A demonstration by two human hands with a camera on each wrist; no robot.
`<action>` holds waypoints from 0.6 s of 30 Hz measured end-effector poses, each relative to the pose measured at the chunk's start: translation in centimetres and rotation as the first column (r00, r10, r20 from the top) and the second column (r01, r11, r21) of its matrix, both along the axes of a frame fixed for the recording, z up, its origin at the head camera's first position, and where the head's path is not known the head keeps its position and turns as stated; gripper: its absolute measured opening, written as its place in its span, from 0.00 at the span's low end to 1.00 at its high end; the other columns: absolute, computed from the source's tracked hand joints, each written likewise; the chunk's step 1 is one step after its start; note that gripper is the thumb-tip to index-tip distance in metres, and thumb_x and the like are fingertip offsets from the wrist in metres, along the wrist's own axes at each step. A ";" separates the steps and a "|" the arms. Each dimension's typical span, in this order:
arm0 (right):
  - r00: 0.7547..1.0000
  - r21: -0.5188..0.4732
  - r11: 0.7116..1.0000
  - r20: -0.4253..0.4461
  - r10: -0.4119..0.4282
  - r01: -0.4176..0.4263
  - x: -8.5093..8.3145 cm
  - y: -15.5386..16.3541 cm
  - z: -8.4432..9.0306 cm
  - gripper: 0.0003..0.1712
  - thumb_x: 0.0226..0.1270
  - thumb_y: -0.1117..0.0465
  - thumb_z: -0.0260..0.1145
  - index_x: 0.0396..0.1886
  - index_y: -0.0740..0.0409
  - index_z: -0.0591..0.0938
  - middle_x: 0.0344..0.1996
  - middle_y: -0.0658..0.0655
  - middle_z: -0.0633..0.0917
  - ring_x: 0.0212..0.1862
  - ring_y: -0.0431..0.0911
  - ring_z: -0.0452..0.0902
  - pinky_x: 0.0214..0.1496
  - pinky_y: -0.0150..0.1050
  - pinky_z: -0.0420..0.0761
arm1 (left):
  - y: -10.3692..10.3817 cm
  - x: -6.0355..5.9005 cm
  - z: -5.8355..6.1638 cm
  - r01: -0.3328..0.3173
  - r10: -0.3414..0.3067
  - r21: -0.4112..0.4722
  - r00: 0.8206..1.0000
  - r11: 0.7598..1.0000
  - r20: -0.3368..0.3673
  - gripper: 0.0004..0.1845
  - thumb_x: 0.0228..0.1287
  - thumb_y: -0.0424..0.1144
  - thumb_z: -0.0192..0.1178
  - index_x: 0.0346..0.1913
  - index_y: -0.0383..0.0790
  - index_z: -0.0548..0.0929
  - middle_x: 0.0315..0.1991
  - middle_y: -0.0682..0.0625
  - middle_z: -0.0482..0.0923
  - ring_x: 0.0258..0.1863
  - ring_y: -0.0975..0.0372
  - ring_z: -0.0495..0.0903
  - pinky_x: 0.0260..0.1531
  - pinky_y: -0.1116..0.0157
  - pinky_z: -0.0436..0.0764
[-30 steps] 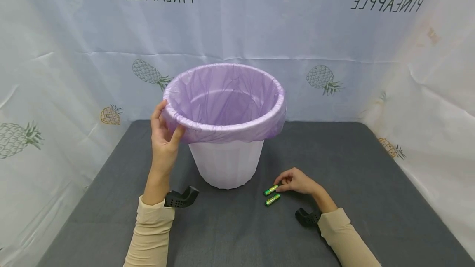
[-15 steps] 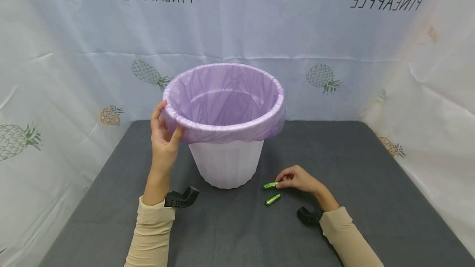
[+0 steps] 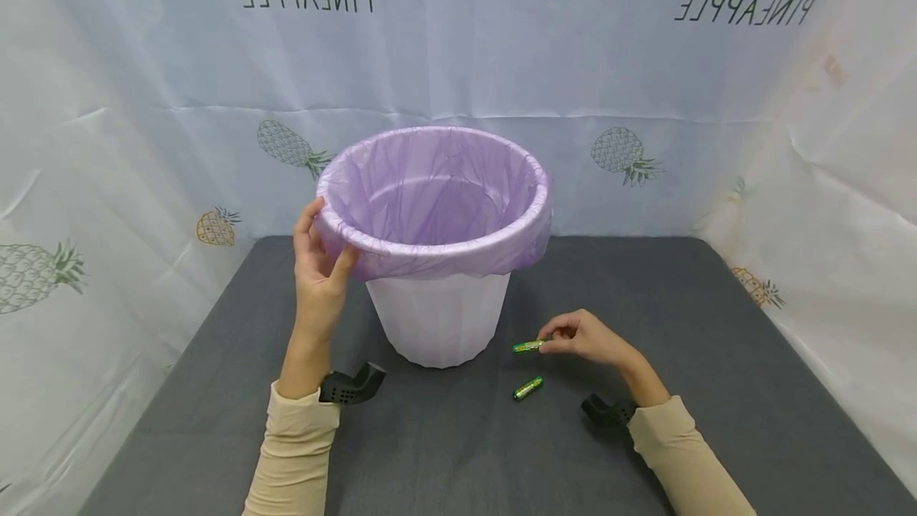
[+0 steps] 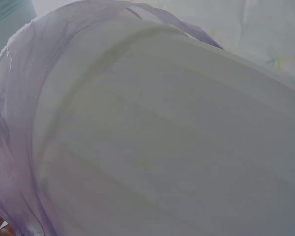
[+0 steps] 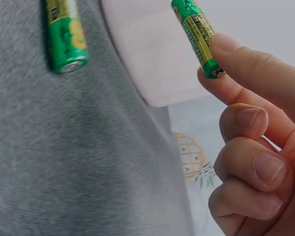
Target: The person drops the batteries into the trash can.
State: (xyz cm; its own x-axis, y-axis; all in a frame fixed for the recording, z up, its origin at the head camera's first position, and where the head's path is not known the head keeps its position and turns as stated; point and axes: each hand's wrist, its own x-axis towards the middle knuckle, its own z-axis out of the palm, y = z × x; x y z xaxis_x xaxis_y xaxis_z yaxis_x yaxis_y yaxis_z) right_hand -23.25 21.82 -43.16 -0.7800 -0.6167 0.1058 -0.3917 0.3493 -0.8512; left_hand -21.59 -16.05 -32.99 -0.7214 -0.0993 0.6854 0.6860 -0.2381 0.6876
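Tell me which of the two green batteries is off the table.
The battery pinched in the right hand, the one closer to the white bin, is lifted. The other battery lies flat on the grey table, nearer the person, untouched.

left hand [image 3: 319,261] raised, apparently gripping, right hand [image 3: 583,338] pinching

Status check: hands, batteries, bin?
Left hand grips bin rim. Right hand pinches one battery, lifted off the mat. Second battery lies on mat. Bin mouth unobstructed.
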 end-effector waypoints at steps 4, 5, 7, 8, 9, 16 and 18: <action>1.000 0.006 1.000 -0.005 -0.010 0.010 0.4 0.0 0.8 0.08 0.58 0.67 0.70 0.35 0.68 0.85 0.17 0.40 0.70 0.20 0.29 0.57 0.21 0.28 0.61 | 0.0 0.1 0.0 0.001 -0.001 -0.001 1.000 1.000 -0.005 0.32 0.65 0.37 0.62 0.68 0.50 0.59 0.59 0.54 0.68 0.54 0.67 0.71 0.55 0.74 0.73; 1.000 0.008 1.000 -0.012 -0.011 0.011 0.5 -0.1 1.0 0.08 0.58 0.67 0.70 0.35 0.68 0.85 0.17 0.40 0.71 0.20 0.29 0.57 0.21 0.28 0.61 | 0.0 0.1 0.0 0.003 -0.003 0.000 1.000 1.000 -0.005 0.32 0.65 0.37 0.62 0.68 0.50 0.59 0.59 0.55 0.68 0.54 0.67 0.71 0.55 0.74 0.73; 1.000 0.009 1.000 -0.028 -0.013 0.013 0.7 -0.1 1.3 0.07 0.59 0.67 0.69 0.35 0.67 0.85 0.18 0.40 0.71 0.20 0.29 0.57 0.21 0.28 0.62 | 0.1 0.2 0.1 0.007 -0.007 0.001 1.000 1.000 -0.003 0.32 0.65 0.37 0.62 0.68 0.51 0.59 0.59 0.55 0.68 0.54 0.67 0.71 0.55 0.74 0.73; 0.999 0.006 1.000 -0.035 -0.012 0.013 0.7 0.0 1.5 0.07 0.59 0.67 0.69 0.35 0.67 0.85 0.17 0.42 0.71 0.20 0.29 0.58 0.21 0.29 0.63 | 0.1 0.2 0.1 0.008 -0.008 0.001 1.000 1.000 -0.002 0.32 0.65 0.37 0.62 0.68 0.51 0.59 0.59 0.55 0.68 0.54 0.67 0.71 0.55 0.74 0.73; 0.999 0.003 1.000 -0.045 -0.013 0.014 0.8 0.0 1.7 0.06 0.59 0.67 0.69 0.35 0.66 0.85 0.17 0.43 0.71 0.21 0.29 0.58 0.21 0.29 0.63 | 0.1 0.2 0.1 0.008 -0.008 0.000 1.000 1.000 -0.001 0.32 0.65 0.37 0.62 0.68 0.51 0.59 0.59 0.55 0.68 0.54 0.67 0.71 0.55 0.74 0.73; 0.995 -0.010 1.000 -0.100 -0.017 0.016 1.0 -0.1 3.5 0.05 0.60 0.68 0.68 0.35 0.64 0.84 0.18 0.44 0.73 0.21 0.29 0.60 0.21 0.30 0.65 | 0.2 0.3 0.2 0.006 -0.006 -0.002 1.000 1.000 0.001 0.32 0.65 0.37 0.62 0.68 0.51 0.59 0.58 0.55 0.68 0.54 0.67 0.71 0.55 0.74 0.73; 0.994 -0.009 1.000 -0.111 -0.017 0.016 1.2 -0.2 4.2 0.04 0.61 0.68 0.68 0.36 0.64 0.84 0.19 0.44 0.76 0.21 0.29 0.61 0.21 0.30 0.66 | 0.2 0.3 0.2 0.003 -0.003 -0.002 1.000 1.000 0.000 0.33 0.64 0.37 0.62 0.68 0.51 0.59 0.58 0.55 0.69 0.54 0.67 0.71 0.55 0.74 0.73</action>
